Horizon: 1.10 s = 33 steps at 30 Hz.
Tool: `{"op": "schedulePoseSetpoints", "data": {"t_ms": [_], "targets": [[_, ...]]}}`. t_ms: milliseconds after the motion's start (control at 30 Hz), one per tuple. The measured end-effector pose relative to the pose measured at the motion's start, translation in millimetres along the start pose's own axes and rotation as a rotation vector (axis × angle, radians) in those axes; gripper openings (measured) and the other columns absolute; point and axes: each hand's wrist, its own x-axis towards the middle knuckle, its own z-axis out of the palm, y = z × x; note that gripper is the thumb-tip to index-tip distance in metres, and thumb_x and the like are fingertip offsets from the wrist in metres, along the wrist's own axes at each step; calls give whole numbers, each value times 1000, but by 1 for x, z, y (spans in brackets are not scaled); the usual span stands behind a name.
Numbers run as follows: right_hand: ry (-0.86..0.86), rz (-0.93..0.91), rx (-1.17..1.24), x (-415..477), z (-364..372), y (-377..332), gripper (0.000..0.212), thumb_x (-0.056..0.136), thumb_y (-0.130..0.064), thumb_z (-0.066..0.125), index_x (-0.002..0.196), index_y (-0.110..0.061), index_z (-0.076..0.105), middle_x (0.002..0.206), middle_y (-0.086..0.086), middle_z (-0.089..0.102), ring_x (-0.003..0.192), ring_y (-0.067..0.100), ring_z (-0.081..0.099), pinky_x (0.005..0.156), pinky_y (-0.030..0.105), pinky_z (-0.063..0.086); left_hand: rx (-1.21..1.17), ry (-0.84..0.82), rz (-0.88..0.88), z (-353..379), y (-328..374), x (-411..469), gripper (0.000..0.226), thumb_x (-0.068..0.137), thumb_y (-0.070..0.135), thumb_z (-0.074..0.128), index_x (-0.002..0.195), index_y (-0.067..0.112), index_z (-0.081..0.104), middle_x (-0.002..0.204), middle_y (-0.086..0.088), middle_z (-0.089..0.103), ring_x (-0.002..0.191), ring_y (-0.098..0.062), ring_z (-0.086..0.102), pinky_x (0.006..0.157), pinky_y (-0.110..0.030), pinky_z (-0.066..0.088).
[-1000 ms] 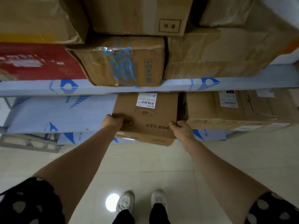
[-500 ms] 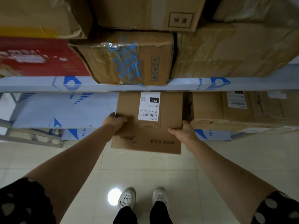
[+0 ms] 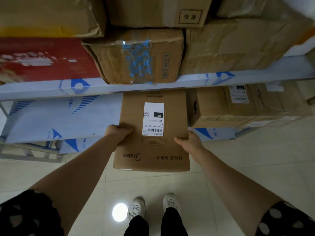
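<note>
A brown cardboard box (image 3: pixel 172 147) with a white shipping label (image 3: pixel 153 119) sticks out of the lower shelf, its near half over the floor. My left hand (image 3: pixel 117 132) grips its left edge, fingers curled over the top face. At the right edge, my right hand (image 3: pixel 189 140) holds the box, thumb on top. The far end of the box still lies under the upper shelf board (image 3: pixel 110 87).
More cardboard boxes (image 3: pixel 221 108) stand on the lower shelf to the right. A taped box (image 3: pixel 136 57), a red box (image 3: pixel 42 58) and other cartons fill the upper shelf. The lower shelf's film-covered surface (image 3: pixel 59 116) lies left. Tiled floor and my shoes (image 3: pixel 136 208) are below.
Both hands have drawn the box out of the lower shelf towards me; much more of its top face and the whole label now show.
</note>
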Motion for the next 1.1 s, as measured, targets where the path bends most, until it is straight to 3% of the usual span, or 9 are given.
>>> {"op": "schedulePoseSetpoints", "data": {"t_ms": [267, 500, 633, 800, 900, 1100], "targets": [[10, 85, 62, -72, 11, 3, 42, 88, -22, 66, 127, -8, 55, 127, 8, 60, 116, 26, 56, 101, 38, 45, 122, -80, 22, -38, -22, -42, 49, 81, 22, 75, 120, -1, 54, 100, -11, 59, 94, -27, 57, 80, -35, 46], [-37, 67, -53, -133, 19, -5, 42, 89, -22, 66, 127, -8, 56, 124, 9, 61, 110, 25, 59, 92, 33, 48, 50, -99, 46, -84, -59, -96, 62, 76, 21, 80, 125, -2, 48, 119, -17, 59, 110, -33, 58, 95, -45, 49], [-64, 20, -112, -162, 30, -4, 41, 87, -20, 68, 125, -9, 57, 122, 8, 63, 109, 25, 61, 99, 42, 48, -43, -28, 53, -108, -94, -136, 56, 74, 20, 80, 118, 4, 48, 116, -12, 59, 107, -30, 58, 95, -44, 50], [-154, -29, -109, -212, 48, 15, 41, 87, -20, 68, 123, -5, 54, 119, 8, 62, 105, 24, 61, 90, 34, 50, -157, 110, 11, -130, -150, -194, 45, 73, 21, 80, 105, 7, 50, 110, -13, 59, 105, -30, 58, 96, -46, 49], [-216, -81, -116, -239, 63, 22, 40, 86, -21, 70, 121, -8, 55, 119, 7, 63, 104, 23, 61, 95, 38, 50, -222, 185, 8, -148, -184, -227, 32, 75, 16, 78, 86, 10, 48, 105, -13, 59, 101, -29, 58, 95, -46, 50], [-358, -230, -208, -301, 124, 1, 36, 88, -21, 68, 119, -7, 58, 103, 3, 65, 93, 19, 62, 86, 33, 51, -302, 299, -57, -215, -265, -284, 42, 74, 19, 81, 102, 5, 53, 102, -13, 60, 93, -28, 58, 80, -37, 51]]}}
